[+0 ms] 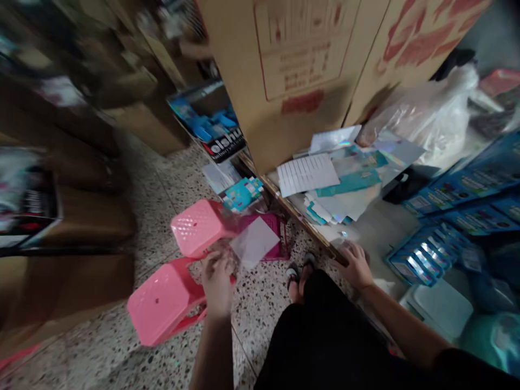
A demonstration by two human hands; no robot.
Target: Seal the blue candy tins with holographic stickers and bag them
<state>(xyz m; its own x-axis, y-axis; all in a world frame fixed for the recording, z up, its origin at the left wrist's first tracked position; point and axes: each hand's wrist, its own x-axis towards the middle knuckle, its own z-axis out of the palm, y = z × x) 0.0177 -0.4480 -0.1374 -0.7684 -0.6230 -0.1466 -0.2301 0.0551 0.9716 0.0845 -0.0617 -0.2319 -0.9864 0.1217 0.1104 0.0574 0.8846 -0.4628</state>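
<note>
1. Terrazzo floor (162,179); cardboard box (292,81) behind low board (309,225) strewn with papers (325,179).
2. Left hand (217,281) grips clear sleeve (254,244), blurred, over pink stools (170,300).
3. Right hand (355,265) spread flat on board edge.

Left hand (217,281) reaches forward on a bare forearm, back up, fingers curled in — blurred. Right hand (356,265) lies palm down, fingers spread.
</note>
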